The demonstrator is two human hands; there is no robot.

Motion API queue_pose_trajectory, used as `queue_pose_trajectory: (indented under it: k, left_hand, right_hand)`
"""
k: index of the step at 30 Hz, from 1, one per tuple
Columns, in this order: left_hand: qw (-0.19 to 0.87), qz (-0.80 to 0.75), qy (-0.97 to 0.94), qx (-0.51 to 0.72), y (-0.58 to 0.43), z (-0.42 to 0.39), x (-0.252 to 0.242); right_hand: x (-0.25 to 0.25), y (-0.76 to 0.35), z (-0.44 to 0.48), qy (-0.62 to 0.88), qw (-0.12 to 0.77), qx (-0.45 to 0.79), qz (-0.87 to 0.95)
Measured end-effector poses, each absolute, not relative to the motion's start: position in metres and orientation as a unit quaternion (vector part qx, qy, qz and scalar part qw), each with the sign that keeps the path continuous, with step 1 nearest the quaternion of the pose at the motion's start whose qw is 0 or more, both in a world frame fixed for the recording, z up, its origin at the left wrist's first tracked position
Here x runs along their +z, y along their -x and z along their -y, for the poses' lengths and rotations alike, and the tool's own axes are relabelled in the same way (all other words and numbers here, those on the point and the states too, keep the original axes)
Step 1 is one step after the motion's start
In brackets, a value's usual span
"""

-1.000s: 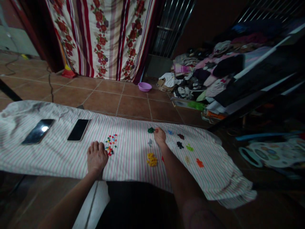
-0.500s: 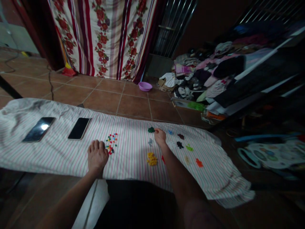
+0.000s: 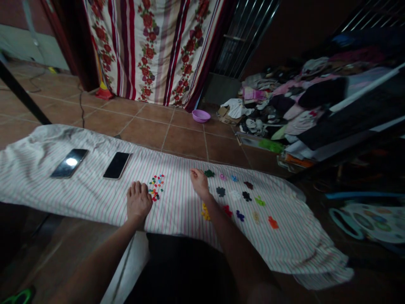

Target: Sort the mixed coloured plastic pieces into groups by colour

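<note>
My left hand [image 3: 138, 200] lies flat on the striped cloth [image 3: 177, 190], fingers spread a little, beside a loose group of small mixed-colour pieces [image 3: 157, 183]. My right hand [image 3: 199, 181] is closed just left of the dark green pile [image 3: 209, 173]; whether its fingertips hold anything is too small to tell. Under my right forearm is the yellow pile [image 3: 205, 212], partly hidden. Farther right are single-colour piles, among them red [image 3: 227, 211], purple [image 3: 240, 215], black [image 3: 247, 196], lime green [image 3: 260, 201] and orange [image 3: 273, 222].
Two phones, one reflecting a light [image 3: 69, 163] and one dark [image 3: 117, 165], lie at the left of the cloth. Beyond it on the tiled floor are a purple basin [image 3: 201, 116] and a heap of clothes [image 3: 284, 93]. A floral curtain [image 3: 161, 50] hangs behind.
My right hand has moved left from the right side of the dark green pile to its left side. My left hand stays by the mixed pieces. The camera view has shifted.
</note>
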State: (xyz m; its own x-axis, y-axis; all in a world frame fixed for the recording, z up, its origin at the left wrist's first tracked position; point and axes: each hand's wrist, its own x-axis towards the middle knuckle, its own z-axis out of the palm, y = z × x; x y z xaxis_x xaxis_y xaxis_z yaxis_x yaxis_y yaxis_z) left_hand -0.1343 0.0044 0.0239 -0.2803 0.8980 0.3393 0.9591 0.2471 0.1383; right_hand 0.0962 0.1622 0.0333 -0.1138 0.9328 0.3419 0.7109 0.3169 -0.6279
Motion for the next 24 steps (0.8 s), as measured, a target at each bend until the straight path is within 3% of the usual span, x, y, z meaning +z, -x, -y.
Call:
queue_pose_trajectory:
  k: [9,18,24]
  left_hand:
    - [0.091,0.79,0.584,-0.162,0.133,-0.005,0.024]
    - [0.102,0.782,0.591,-0.171,0.134,-0.006,0.019]
    - [0.111,0.784,0.589,-0.162,0.134,-0.006,0.018]
  right_hand:
    - [0.039,0.003,-0.124,0.442,0.215,0.226,0.841]
    - [0.053,0.051,-0.105,0.447,0.023,0.155,0.881]
    - [0.059,0.059,-0.097,0.45,0.004,0.134,0.883]
